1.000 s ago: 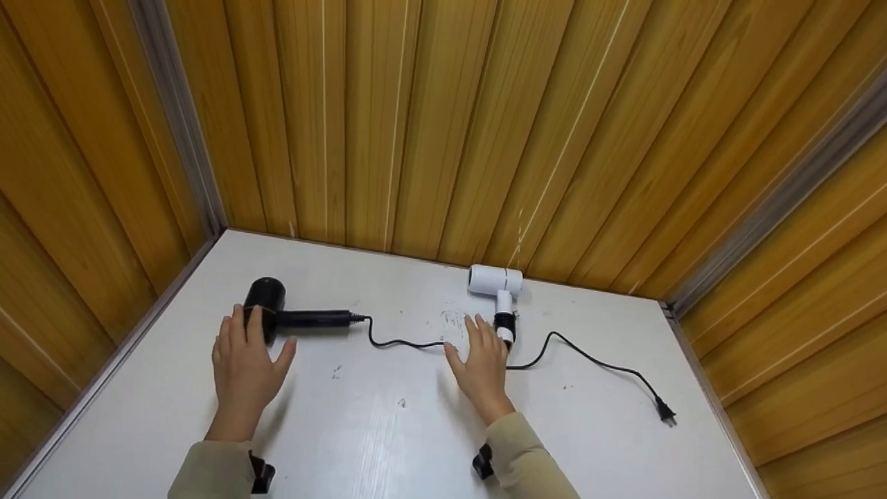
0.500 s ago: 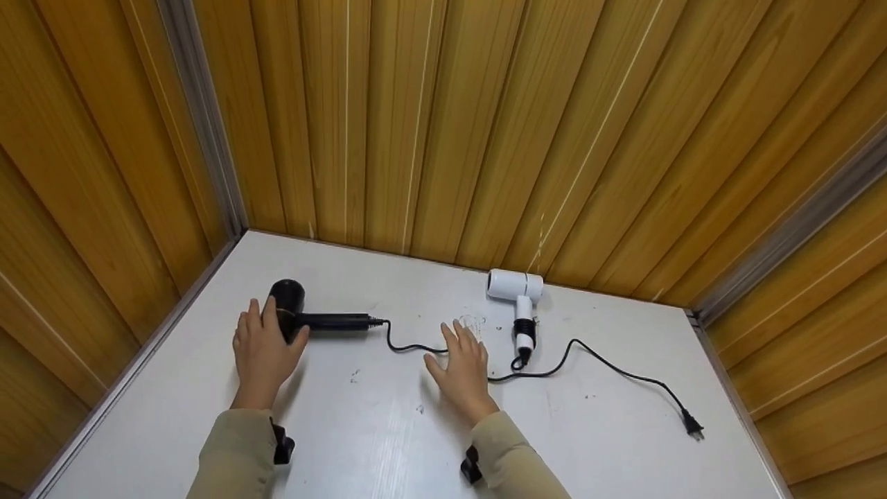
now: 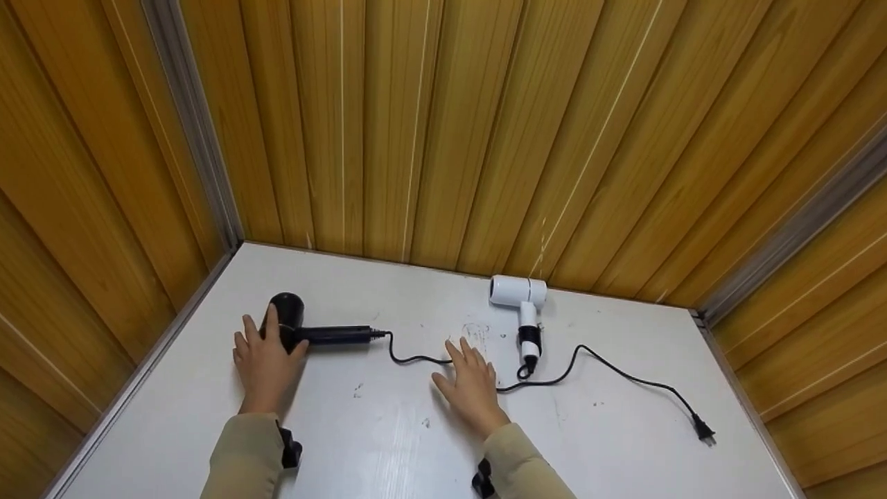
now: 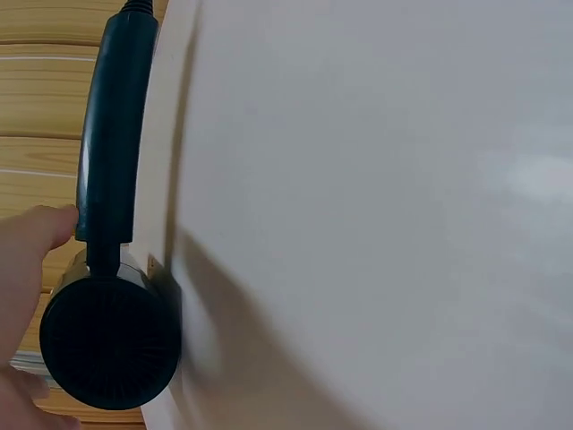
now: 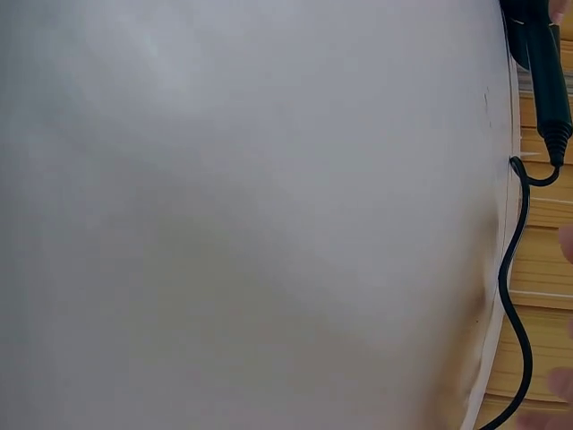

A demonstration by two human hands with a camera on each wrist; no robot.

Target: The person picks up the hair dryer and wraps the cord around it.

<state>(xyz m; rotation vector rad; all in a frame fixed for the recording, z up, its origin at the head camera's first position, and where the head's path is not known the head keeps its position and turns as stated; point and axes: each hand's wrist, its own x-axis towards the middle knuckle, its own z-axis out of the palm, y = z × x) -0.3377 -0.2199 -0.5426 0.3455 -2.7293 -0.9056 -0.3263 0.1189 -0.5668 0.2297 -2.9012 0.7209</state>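
A black hair dryer (image 3: 336, 335) lies at the left of the white table, its handle pointing right. My left hand (image 3: 267, 367) lies at its barrel with fairly straight fingers over the near left side and the thumb by the handle joint. In the left wrist view the round end of the hair dryer (image 4: 112, 345) and the thumb (image 4: 55, 224) beside the handle show; whether they press together is unclear. My right hand (image 3: 472, 388), fingers spread and holding nothing, is over the dryer's black cord (image 3: 419, 358), covering part of it.
A white hair dryer (image 3: 513, 291) lies near the back wall, its own cord wound around the handle. The black cord runs on to a two-pin plug (image 3: 703, 430) at the right. Wood-patterned walls (image 3: 429, 138) enclose the table (image 3: 360, 443) at the back and sides.
My right hand has moved left, away from the white hair dryer's handle. My left hand has come slightly closer around the black hair dryer's barrel. The head view has shifted a little.
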